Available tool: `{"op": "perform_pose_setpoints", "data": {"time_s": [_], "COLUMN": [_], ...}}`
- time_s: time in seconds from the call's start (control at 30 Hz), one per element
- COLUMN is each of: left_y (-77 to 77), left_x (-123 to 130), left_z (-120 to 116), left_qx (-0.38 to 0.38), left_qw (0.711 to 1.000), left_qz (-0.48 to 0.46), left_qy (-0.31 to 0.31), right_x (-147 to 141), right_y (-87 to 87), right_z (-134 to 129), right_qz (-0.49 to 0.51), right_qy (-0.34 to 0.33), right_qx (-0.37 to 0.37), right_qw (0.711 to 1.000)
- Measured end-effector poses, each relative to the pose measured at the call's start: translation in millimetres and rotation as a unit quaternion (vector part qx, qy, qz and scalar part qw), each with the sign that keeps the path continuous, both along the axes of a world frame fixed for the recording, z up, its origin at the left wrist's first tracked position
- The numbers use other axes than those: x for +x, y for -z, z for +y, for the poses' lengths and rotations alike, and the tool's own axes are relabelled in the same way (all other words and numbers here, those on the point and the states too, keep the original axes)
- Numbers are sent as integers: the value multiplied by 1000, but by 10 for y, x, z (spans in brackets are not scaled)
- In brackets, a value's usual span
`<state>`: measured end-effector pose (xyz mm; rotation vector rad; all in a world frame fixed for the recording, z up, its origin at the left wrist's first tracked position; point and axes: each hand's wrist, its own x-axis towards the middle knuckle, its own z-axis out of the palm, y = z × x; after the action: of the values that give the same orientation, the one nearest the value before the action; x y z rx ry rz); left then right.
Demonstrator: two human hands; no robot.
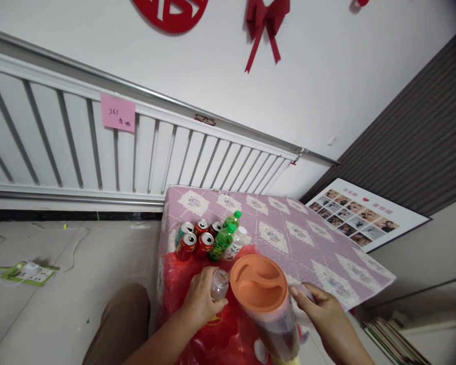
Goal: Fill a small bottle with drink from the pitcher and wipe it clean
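Ana: Both hands busy at the front! The left hand (200, 299) is wrapped round a small clear bottle (219, 286), and the right hand (323, 306) is clamped on the handle (307, 293) of a pitcher (272, 320).

Ben: And where's that pitcher?

Ana: Above the near end of the table, over the red sheet (173, 276), just to the right of the bottle — cans (205, 245) behind them. Whether its base rests on anything, I can't tell.

Ben: Which way does it point?

Ana: Orange lid (259, 284) uppermost, long axis steep, leaning a touch towards the bottle. Handle right, so its far rim faces the bottle, whose uncapped mouth looks up.

Ben: The step in hand?

Ana: I'd call it lining the two up. The next move seems to call for a firm left hold — and a slow, controlled right wrist.
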<state>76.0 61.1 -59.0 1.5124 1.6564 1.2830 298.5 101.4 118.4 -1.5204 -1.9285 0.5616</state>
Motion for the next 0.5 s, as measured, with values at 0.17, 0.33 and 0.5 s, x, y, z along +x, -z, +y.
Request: {"op": "perform_pose_setpoints", "data": {"time_s": [0.17, 0.33, 0.5], "left_y": [-16, -41, -49], "left_x": [-6, -8, -10], "left_z": [-10, -26, -26], "left_qx": [-1, -3, -1], "left_qw": [1000, 1000, 1000], "left_qz": [2, 2, 1], "left_qy": [0, 0, -3], "right_x": [0, -24, -37], "right_y": [-26, -57, -91], "right_z": [0, -14, -21], "right_qz": [27, 24, 13], "right_qy": [-9, -8, -7], "right_qx": [-37, -49, -51], "right_qw": [999, 998, 999]}}
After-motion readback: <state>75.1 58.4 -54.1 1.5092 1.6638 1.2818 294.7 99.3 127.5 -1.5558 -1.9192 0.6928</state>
